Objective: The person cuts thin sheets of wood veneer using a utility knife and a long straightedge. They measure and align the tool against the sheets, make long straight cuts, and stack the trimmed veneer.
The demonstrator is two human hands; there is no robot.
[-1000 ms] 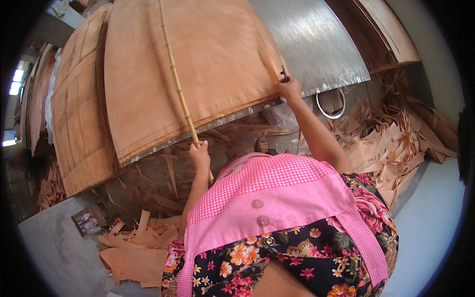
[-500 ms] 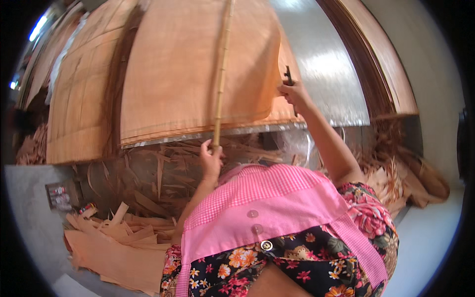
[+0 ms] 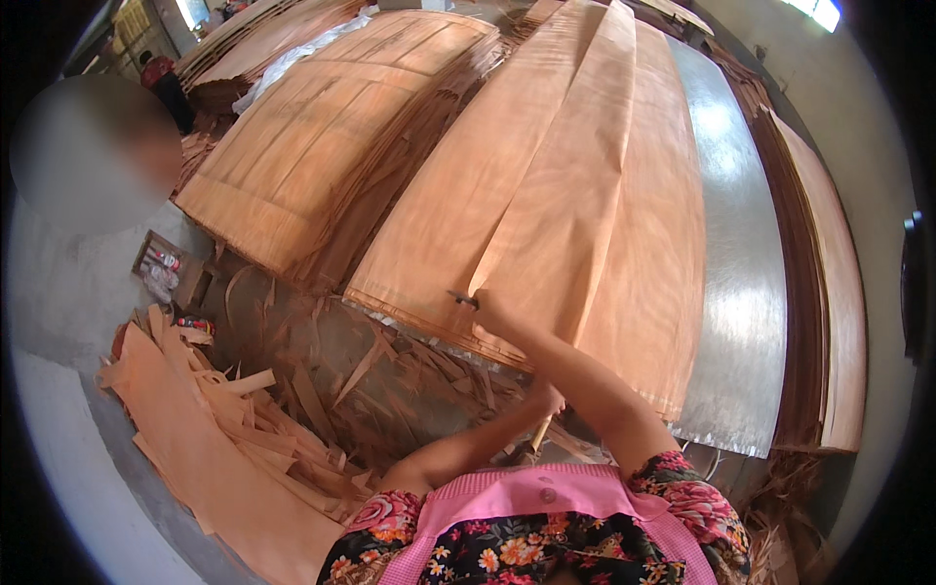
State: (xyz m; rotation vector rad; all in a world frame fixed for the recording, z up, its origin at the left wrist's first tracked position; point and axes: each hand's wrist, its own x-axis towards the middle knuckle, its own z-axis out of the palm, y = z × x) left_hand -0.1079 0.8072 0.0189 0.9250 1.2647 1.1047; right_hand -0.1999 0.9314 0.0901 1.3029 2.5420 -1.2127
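A large sheet of thin wood veneer (image 3: 546, 229) lies on a stack of the same sheets, its middle raised in a long fold. My right hand (image 3: 495, 317) is closed at the near end of that fold, around a small dark tool (image 3: 463, 299) whose kind I cannot make out. My right forearm crosses above the left one. Just off the stack's near edge, my left hand (image 3: 548, 394) is closed on a bamboo stick (image 3: 541, 434). Only a short lower piece of the stick shows; the rest is hidden.
Right of the stack lies a shiny metal sheet (image 3: 736, 244), with another veneer pile (image 3: 829, 283) beyond it. A second veneer stack (image 3: 331, 136) stands at left. Veneer scraps (image 3: 224, 429) litter the floor, near a small box (image 3: 161, 268). Another person (image 3: 161, 78) is far back left.
My right hand has moved left across the veneer with the dark tool. The sheet's right part has become a long raised fold. The bamboo stick no longer lies visible across the sheet. The view has shifted.
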